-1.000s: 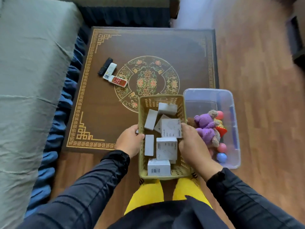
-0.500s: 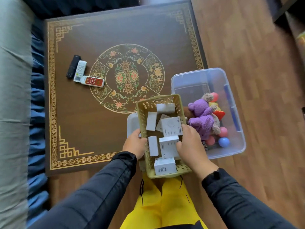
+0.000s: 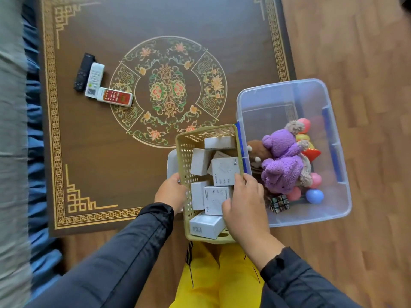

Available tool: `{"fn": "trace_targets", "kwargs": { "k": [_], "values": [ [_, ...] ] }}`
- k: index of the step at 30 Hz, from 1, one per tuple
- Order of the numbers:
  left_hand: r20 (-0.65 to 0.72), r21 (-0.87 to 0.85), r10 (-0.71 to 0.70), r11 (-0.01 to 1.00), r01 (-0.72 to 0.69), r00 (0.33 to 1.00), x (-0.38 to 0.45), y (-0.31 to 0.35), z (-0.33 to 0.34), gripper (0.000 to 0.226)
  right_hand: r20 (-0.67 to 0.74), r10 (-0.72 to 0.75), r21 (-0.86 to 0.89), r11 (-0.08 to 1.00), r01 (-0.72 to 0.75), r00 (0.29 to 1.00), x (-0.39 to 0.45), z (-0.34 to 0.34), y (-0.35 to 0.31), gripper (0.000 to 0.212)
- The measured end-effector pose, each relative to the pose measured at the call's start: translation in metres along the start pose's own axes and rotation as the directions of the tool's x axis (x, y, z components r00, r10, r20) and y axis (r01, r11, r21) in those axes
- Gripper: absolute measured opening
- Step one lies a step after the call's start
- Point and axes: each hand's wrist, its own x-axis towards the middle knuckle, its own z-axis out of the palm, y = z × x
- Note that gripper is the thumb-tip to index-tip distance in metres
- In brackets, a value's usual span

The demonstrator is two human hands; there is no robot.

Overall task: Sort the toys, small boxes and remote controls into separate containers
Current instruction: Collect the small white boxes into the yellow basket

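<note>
**Basket of boxes gripped above the table's near right corner**

Far left: grey sofa [image 3: 11, 130] with blue frill, running close along the table's left edge. Brown patterned table [image 3: 93, 156], bare over its near left corner, its far edge and most of the central medallion. Toward the left edge: black remote [image 3: 83, 72], white remote [image 3: 95, 79] and red-faced remote [image 3: 115, 97], packed side by side and touching, the third lying crosswise at the near end of the white one. At the near right corner: white container [image 3: 171, 162], only its left rim visible beneath the basket. Left hand [image 3: 170, 193] clasped on the left wall of the beige perforated basket [image 3: 185, 152]; right hand [image 3: 245, 204] clasped on the right wall, fingers over the rim onto the boxes. Inside: white boxes [image 3: 224, 172], several, tumbled at varied angles, some printed "20w", one with a barcode. Just right, touching the basket: clear plastic bin [image 3: 333, 210] on the wood floor [image 3: 367, 63], far half unfilled, near half holding a purple plush toy [image 3: 282, 161], a brown plush, coloured balls and a puzzle cube [image 3: 279, 203]. Open floor beyond the bin.
</note>
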Motion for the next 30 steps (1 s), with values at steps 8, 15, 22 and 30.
{"fn": "trace_targets", "kwargs": {
  "k": [8, 15, 22, 30],
  "values": [
    [-0.117, 0.218, 0.062, 0.975, -0.035, 0.991, 0.0, 0.013, -0.009, 0.027, 0.087, -0.016, 0.062, 0.998, 0.011, 0.996, 0.022, 0.005, 0.004, 0.059],
    [-0.174, 0.279, 0.072, 0.96, -0.021, 0.982, -0.002, 0.01, -0.028, 0.026, 0.141, -0.06, 0.19, 0.981, 0.032, 0.988, 0.035, 0.01, -0.005, 0.033],
    [-0.033, 0.121, 0.132, 0.984, -0.127, 0.991, -0.011, 0.018, -0.009, 0.027, -0.112, -0.02, -0.036, 0.999, 0.016, 0.993, 0.017, -0.011, 0.009, 0.045],
    [-0.033, 0.2, 0.118, 0.974, -0.109, 0.992, -0.005, 0.009, -0.011, 0.02, 0.009, -0.021, -0.072, 0.997, 0.021, 1.0, 0.011, 0.011, 0.011, 0.051]
  ]
}}
